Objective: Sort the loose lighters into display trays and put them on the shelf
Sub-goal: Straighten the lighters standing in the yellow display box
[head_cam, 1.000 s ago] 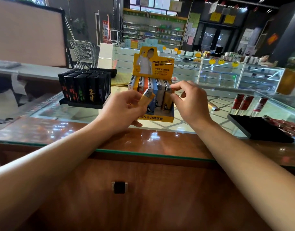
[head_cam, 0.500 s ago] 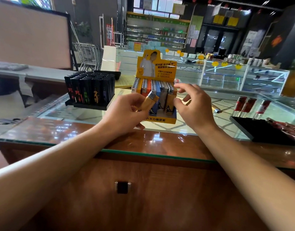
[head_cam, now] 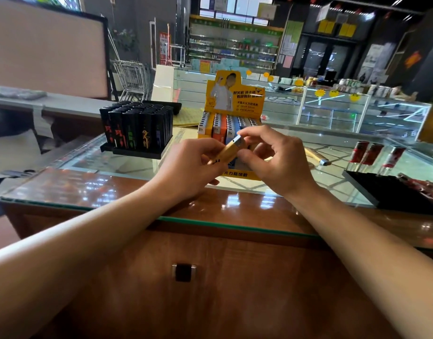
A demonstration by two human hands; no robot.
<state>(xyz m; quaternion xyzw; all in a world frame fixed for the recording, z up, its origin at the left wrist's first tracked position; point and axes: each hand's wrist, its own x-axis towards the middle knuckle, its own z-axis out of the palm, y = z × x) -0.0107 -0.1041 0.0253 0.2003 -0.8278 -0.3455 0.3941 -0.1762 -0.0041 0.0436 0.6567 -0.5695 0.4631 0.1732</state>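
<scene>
Yellow lighter [head_cam: 231, 150] sits tilted between both hands, just near of the yellow tray [head_cam: 231, 123]: left hand [head_cam: 191, 167] grips its body, right hand [head_cam: 278, 157] pinches its metal head. Mid-transfer, a loose pinch could drop it onto the glass counter [head_cam: 112, 165].

Daylight is coming in from the far windows and doorway, leaving the shop interior dim. Ceiling lights are glaring in white patches off the glass counter [head_cam: 117, 165] near its front edge. The wide lens is bending the frame's edges, and distant shelves are blurring softly.
</scene>
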